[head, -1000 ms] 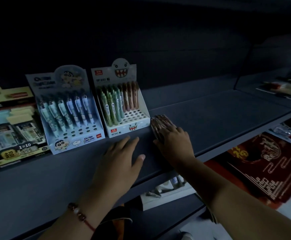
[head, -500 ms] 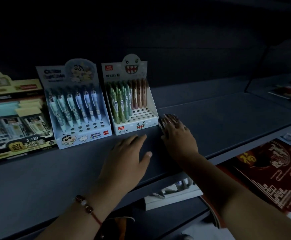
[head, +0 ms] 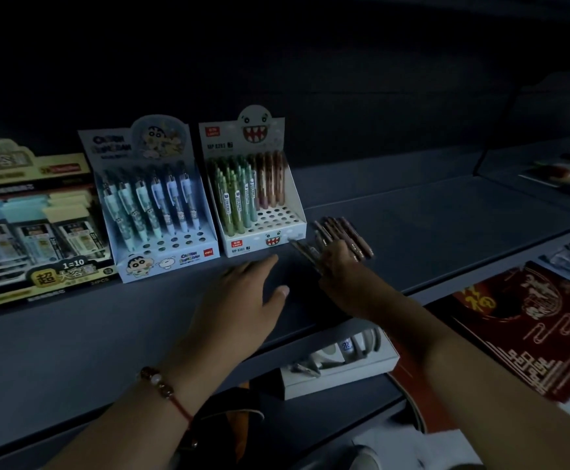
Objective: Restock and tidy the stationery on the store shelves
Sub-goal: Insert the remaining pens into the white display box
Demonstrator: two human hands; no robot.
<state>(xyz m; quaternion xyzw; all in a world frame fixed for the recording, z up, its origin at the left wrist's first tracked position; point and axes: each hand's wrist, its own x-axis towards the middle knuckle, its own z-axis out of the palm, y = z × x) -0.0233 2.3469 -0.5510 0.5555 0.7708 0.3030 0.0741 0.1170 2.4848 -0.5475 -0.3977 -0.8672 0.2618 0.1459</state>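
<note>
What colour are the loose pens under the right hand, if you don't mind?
Brown, like the back rows in the monster-face box; the head view shows the pens best.

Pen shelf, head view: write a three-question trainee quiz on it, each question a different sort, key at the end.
1. True or false: the left hand lies flat on the shelf, holding nothing.
2. The loose brown pens lie: A) under the right hand's fingers B) inside the monster-face box C) on the lower shelf.
3. Fill in: the cartoon-boy box stands to the ___ of the monster-face box.

Key: 1 true; 2 A; 3 left.
</note>
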